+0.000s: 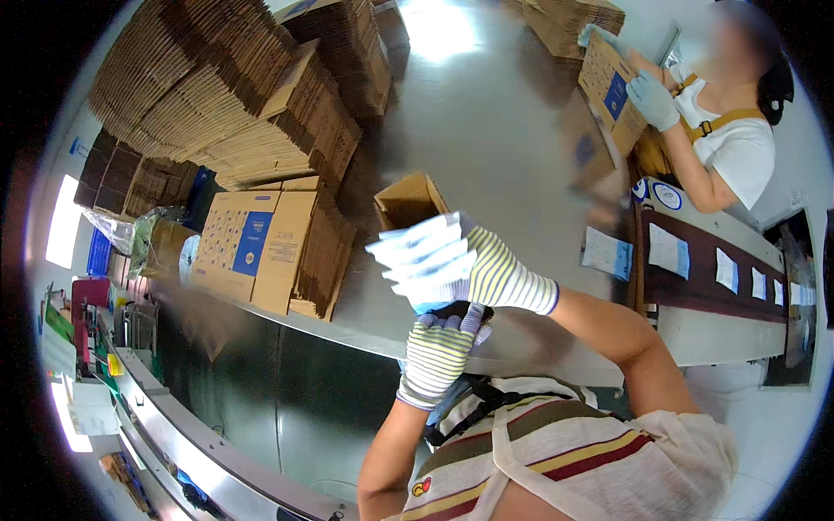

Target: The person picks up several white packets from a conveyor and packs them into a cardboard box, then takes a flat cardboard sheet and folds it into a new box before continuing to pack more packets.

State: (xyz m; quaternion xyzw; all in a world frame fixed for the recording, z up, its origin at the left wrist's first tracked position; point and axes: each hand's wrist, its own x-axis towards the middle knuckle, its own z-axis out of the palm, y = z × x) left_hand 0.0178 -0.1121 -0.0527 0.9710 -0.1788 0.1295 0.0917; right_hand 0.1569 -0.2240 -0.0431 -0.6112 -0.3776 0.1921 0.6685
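Cardboard flat boxes [252,247] with blue labels lie left of right hand [460,260], fingers spread wide.

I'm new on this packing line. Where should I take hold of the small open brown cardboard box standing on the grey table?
Probably grip the small open brown cardboard box by its upright side walls, coming from above. Its flaps stand open and the mouth faces up, so fingers can pinch a wall over the rim. Flat carton stacks crowd its left side.
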